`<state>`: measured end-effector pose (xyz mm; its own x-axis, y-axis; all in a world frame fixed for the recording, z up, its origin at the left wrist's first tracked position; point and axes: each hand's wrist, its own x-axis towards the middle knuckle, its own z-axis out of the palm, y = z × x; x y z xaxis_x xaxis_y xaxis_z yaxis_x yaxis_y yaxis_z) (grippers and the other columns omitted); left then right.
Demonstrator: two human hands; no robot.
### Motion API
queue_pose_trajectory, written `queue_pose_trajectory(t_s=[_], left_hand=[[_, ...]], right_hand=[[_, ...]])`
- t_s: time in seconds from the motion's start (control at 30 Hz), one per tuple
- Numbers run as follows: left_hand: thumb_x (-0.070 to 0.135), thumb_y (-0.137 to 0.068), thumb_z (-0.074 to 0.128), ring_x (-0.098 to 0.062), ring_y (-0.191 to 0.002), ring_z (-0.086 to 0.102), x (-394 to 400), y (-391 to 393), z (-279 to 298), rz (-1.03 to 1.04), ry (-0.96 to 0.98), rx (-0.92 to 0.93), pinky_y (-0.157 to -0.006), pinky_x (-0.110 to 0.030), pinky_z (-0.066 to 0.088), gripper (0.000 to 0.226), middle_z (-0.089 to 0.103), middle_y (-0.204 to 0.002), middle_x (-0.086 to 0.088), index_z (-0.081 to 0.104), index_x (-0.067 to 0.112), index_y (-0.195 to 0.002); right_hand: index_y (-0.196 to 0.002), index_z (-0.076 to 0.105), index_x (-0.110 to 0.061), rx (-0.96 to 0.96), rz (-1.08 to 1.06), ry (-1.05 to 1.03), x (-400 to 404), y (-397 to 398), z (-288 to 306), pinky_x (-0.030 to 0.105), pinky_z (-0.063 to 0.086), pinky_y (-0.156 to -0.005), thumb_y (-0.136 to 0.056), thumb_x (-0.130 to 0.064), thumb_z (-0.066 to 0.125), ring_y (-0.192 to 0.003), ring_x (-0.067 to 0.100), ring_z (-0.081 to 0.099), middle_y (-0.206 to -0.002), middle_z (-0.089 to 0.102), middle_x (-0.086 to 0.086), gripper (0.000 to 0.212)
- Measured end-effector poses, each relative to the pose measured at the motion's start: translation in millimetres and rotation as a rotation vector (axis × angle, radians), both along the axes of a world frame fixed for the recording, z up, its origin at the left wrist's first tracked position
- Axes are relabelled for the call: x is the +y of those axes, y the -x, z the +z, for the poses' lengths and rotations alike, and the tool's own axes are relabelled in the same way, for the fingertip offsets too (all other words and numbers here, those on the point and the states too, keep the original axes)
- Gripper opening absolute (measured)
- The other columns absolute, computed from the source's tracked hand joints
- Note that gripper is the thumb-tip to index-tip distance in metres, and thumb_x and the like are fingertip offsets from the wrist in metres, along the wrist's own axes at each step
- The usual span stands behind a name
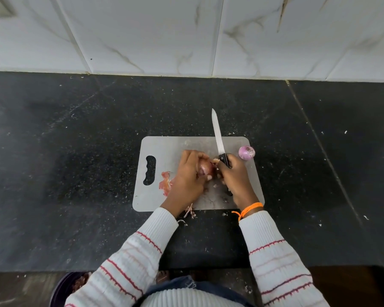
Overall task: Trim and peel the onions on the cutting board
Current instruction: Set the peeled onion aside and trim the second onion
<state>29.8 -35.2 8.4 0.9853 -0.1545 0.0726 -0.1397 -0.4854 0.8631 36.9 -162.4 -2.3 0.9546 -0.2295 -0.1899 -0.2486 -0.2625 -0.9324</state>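
Over the middle of the grey cutting board [164, 149], the left hand [190, 173] cups a reddish-brown onion [205, 169] with papery skin, the right hand [235, 173] grips a black-handled knife [218, 140], and a peeled purple onion [246, 152] sits near the board's far right corner.

the cutting board [164, 149] is pale grey with a dark handle slot. the onion [205, 169] between the fingers of both hands is reddish-pink with a dry brownish skin; the second onion [246, 152], past the right hand's fingers, is glossy purple with a paler top. the peel scraps [165, 183] just left of the left hand's fingers are salmon-orange. the knife [217, 138] has a silver blade and black handle. the sleeves [273, 251] are cream with thin red and faint pink stripes; the wrist thread [249, 208] is bright orange. the countertop [75, 151] is black speckled with white, the wall tiles [164, 29] white veined with grey-brown.
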Motion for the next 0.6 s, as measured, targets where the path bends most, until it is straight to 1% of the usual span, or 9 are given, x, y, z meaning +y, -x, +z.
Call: queue_pose_trajectory(t_s=[0.07,0.17,0.23,0.3,0.33,0.4,0.47,0.5,0.6], left_hand=[[-0.002,-0.072,0.073,-0.006,-0.103,0.043,-1,0,-2,0.001,-0.051,-0.002,-0.087,0.001,0.030,0.050,0.044,-0.117,-0.002,0.055,0.010,-0.116],[0.004,-0.069,0.078,-0.010,-0.106,0.048,-2,1,-4,0.007,-0.084,0.021,-0.088,-0.008,0.034,0.055,0.046,-0.120,0.000,0.056,0.017,-0.117],[0.008,-0.069,0.079,-0.010,-0.105,0.050,-2,1,-3,-0.007,-0.067,0.049,-0.085,-0.011,0.036,0.052,0.051,-0.119,0.002,0.056,0.023,-0.114],[0.012,-0.072,0.078,-0.009,-0.102,0.052,0,1,-1,-0.024,-0.047,0.067,-0.081,-0.010,0.037,0.047,0.056,-0.115,0.005,0.055,0.026,-0.112],[0.012,-0.073,0.077,-0.009,-0.101,0.053,0,1,-1,-0.025,-0.035,0.070,-0.081,-0.012,0.038,0.045,0.059,-0.113,0.006,0.055,0.025,-0.111],[0.012,-0.075,0.075,-0.009,-0.099,0.056,1,3,0,-0.011,0.002,0.085,-0.080,-0.015,0.041,0.040,0.061,-0.107,0.008,0.056,0.025,-0.108],[0.011,-0.077,0.074,-0.009,-0.096,0.057,1,4,0,0.008,0.040,0.111,-0.076,-0.013,0.042,0.035,0.061,-0.101,0.013,0.057,0.026,-0.104],[0.011,-0.077,0.074,-0.008,-0.095,0.057,2,4,0,0.013,0.049,0.118,-0.076,-0.012,0.042,0.034,0.060,-0.099,0.014,0.057,0.026,-0.102],[0.012,-0.075,0.076,-0.006,-0.094,0.056,2,3,1,0.020,0.052,0.114,-0.072,-0.006,0.041,0.035,0.061,-0.102,0.012,0.058,0.025,-0.101]], right_hand=[[-0.086,0.062,-0.012,0.045,-0.008,-0.075,-4,4,5,0.021,0.035,-0.048,-0.096,-0.019,0.050,-0.057,0.011,0.046,-0.063,0.052,0.000,0.017],[-0.088,0.064,-0.013,0.122,-0.025,-0.267,-8,13,9,0.022,0.028,-0.043,-0.100,-0.024,0.040,-0.053,0.012,0.041,-0.062,0.049,0.002,0.028],[-0.091,0.064,-0.013,0.166,-0.049,-0.380,-10,20,12,0.023,0.026,-0.042,-0.100,-0.025,0.038,-0.052,0.011,0.040,-0.065,0.050,0.004,0.030],[-0.094,0.062,-0.010,0.196,-0.074,-0.426,-10,26,15,0.021,0.027,-0.042,-0.101,-0.025,0.036,-0.048,0.011,0.038,-0.064,0.049,0.004,0.030],[-0.095,0.061,-0.009,0.195,-0.085,-0.418,-10,29,18,0.020,0.028,-0.040,-0.101,-0.025,0.035,-0.047,0.010,0.037,-0.063,0.049,0.004,0.031],[-0.094,0.060,-0.008,0.162,-0.096,-0.336,-9,36,22,0.018,0.029,-0.039,-0.102,-0.021,0.034,-0.048,0.010,0.039,-0.067,0.052,0.007,0.030],[-0.091,0.060,-0.010,0.137,-0.099,-0.235,-8,44,25,0.016,0.030,-0.039,-0.102,-0.018,0.033,-0.048,0.008,0.042,-0.070,0.058,0.008,0.030],[-0.091,0.060,-0.010,0.132,-0.099,-0.201,-8,48,26,0.015,0.030,-0.039,-0.102,-0.017,0.033,-0.046,0.006,0.042,-0.068,0.059,0.007,0.029],[-0.094,0.059,-0.005,0.126,-0.075,-0.088,-6,55,27,0.017,0.031,-0.043,-0.102,-0.018,0.033,-0.046,0.006,0.041,-0.065,0.057,0.008,0.031]])
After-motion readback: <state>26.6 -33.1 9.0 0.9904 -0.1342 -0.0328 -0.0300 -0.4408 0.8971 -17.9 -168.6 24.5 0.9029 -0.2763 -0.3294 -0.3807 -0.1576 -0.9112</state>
